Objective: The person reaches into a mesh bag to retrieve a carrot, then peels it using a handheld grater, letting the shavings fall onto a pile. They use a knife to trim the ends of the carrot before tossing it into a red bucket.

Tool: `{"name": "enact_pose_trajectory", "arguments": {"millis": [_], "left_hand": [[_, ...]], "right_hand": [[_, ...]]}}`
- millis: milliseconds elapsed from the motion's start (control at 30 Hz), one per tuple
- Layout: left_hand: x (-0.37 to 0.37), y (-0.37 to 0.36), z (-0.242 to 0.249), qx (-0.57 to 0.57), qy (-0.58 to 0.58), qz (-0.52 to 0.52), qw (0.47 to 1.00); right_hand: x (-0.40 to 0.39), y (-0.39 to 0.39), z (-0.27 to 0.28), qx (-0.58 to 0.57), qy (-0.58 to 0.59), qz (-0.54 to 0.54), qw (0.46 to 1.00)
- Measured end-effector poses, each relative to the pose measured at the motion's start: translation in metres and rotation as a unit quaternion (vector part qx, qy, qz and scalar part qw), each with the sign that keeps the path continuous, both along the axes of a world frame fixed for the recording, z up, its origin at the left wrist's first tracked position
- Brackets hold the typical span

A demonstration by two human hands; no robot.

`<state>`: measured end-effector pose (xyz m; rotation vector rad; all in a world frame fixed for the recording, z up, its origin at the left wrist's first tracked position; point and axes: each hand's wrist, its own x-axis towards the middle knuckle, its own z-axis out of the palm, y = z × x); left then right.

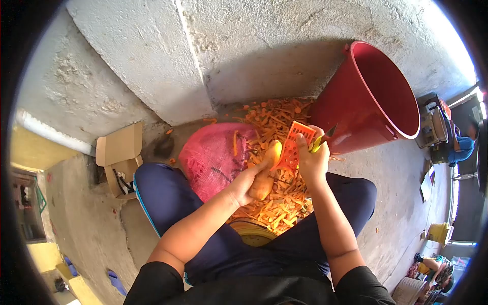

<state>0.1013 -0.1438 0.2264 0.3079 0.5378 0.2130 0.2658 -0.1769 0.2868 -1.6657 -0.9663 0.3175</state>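
Note:
A long orange-yellow vegetable [262, 185] is gripped in my left hand [245, 184], its upper end pointing up and right. My right hand [314, 157] is closed round an orange perforated tool [291, 148] and a yellow-handled knife [316, 144], whose dark blade points up and right. The tool's lower end is close to the vegetable's upper end; whether they touch is unclear. Beneath both hands lies a heap of orange peelings and strips [284, 206]. To the left of the heap sits a pink mesh sack [216, 157].
A tall red bin [340, 107] leans at the upper right. An open cardboard box [119, 147] stands on the left, near the wall. A yellow round rim [251, 231] shows between my legs. Two people [462, 147] [438, 269] are at the far right.

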Motion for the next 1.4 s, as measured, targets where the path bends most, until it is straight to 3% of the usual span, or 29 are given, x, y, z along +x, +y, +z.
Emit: {"name": "enact_pose_trajectory", "arguments": {"millis": [100,167,200,267,367,467,667,767,867,933,1067,1167,1333,1400], "left_hand": [[-0.003,0.004,-0.011,0.113,0.039,-0.038,0.992],[-0.003,0.002,0.01,0.236,0.099,-0.038,0.966],[-0.002,0.002,0.011,0.28,0.111,-0.037,0.953],[-0.001,0.002,0.013,0.366,0.135,-0.034,0.92],[0.002,0.005,0.022,0.264,0.158,0.016,0.951],[-0.003,0.012,0.0,0.088,0.072,0.032,0.993],[0.0,0.01,0.015,0.285,0.116,0.009,0.951],[0.0,0.01,0.011,0.315,0.132,0.019,0.94],[0.001,0.018,0.001,0.066,0.071,0.065,0.993],[0.0,0.018,0.006,0.054,0.063,0.083,0.993],[0.009,0.011,0.016,0.006,0.059,0.104,0.993],[0.012,0.006,0.009,-0.028,0.027,0.113,0.993],[0.011,0.0,0.012,0.043,0.059,0.069,0.995],[0.009,-0.005,0.009,0.104,0.076,0.027,0.991]], "right_hand": [[0.009,-0.001,0.009,-0.01,-0.046,-0.065,0.997],[0.033,0.0,0.003,0.06,0.028,-0.067,0.996],[0.036,-0.002,0.009,0.084,0.137,-0.052,0.986],[0.042,-0.005,0.009,0.08,0.163,-0.058,0.982],[0.041,-0.006,0.004,0.062,0.126,-0.049,0.989],[0.027,-0.007,0.001,0.033,0.107,-0.032,0.993],[0.003,-0.008,-0.009,-0.011,0.121,0.029,0.992],[-0.012,-0.01,-0.01,-0.017,0.233,0.098,0.967],[-0.019,-0.011,-0.008,-0.021,0.269,0.134,0.953],[-0.023,-0.009,-0.009,-0.021,0.269,0.114,0.956],[-0.029,-0.004,-0.015,-0.005,0.214,0.086,0.973],[-0.035,-0.003,-0.024,0.002,0.083,0.089,0.993],[-0.041,-0.003,-0.012,-0.028,0.026,0.078,0.996],[-0.032,0.001,-0.01,-0.051,-0.026,0.013,0.998]]}}
